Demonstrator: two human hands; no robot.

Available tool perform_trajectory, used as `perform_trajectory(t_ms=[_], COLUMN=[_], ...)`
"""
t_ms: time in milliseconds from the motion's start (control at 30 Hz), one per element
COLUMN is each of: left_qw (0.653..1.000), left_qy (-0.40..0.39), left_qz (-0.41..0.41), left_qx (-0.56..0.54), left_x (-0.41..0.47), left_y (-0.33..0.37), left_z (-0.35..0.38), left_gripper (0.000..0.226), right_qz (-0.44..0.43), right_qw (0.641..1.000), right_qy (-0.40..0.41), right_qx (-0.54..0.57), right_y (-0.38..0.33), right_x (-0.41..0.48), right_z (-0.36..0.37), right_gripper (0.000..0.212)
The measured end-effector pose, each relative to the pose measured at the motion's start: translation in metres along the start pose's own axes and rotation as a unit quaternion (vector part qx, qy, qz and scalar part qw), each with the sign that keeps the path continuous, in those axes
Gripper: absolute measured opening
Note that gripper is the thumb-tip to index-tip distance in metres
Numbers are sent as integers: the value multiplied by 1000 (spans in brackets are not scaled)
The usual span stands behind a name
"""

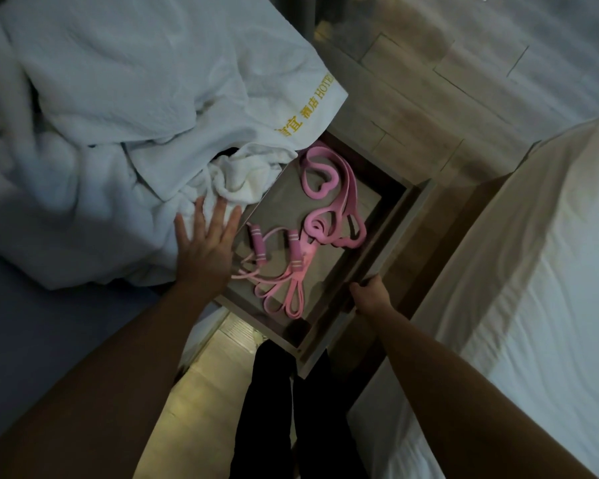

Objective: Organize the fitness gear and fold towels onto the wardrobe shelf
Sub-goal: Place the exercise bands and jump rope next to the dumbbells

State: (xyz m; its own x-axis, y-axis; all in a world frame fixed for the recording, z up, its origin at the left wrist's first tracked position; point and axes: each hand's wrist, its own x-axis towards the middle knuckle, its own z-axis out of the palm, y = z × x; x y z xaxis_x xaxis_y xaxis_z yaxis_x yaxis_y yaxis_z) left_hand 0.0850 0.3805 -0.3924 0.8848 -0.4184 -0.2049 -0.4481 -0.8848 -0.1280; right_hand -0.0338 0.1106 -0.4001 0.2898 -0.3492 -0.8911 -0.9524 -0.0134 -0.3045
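The right hand (pixel 370 295) is gripping the rim of an open grey wooden drawer (pixel 388 236). Inside it, pink elastic resistance bands (pixel 317 224) and a pink foam-handled jump rope (pixel 256 238) are lying. Left of the drawer, the left hand (pixel 204 243) is lying flat, fingers spread, touching a crumpled white terry towel (pixel 236 178).

The right hand's (pixel 370 296) fingertips vanish over the rim of the drawer (pixel 393 229). The duvet's (pixel 118 98) yellow lettering (pixel 303 115) breaks off at its edge — "HOTE", perhaps "HOTEL". The white towel (pixel 236 178) lies partly buried beneath the duvet — the floor (pixel 464 46) beyond is blurred.

Two hands (pixel 204 243) (pixel 370 297), two pink rope handles (pixel 256 242) (pixel 293 248), one towel (pixel 236 174), one drawer (pixel 391 236)
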Motion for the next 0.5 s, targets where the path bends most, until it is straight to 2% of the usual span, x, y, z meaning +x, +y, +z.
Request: perform_trajectory(t_ms=[200,367,433,500], left_qw=[1000,998,994,990], left_qy=[-20,-46,-26,24], left_qz=[4,-43,-84,-87], left_qx=[5,-16,-60,-105], left_x=[0,-6,-11,-15], left_y=[-1,16,35,59], left_z=[-2,-18,-37,-53], left_gripper=[69,77,71,60], right_qz=[1,-52,-108,-188], right_qw=[1000,997,990,958], right_qy=[7,43,96,158], right_qx=[-1,41,-9,-148], right_y=[1,0,-2,-6], right_x=[-6,-19,-24,-22], right_z=[-1,-5,-10,-19], right_gripper=[35,54,66,73])
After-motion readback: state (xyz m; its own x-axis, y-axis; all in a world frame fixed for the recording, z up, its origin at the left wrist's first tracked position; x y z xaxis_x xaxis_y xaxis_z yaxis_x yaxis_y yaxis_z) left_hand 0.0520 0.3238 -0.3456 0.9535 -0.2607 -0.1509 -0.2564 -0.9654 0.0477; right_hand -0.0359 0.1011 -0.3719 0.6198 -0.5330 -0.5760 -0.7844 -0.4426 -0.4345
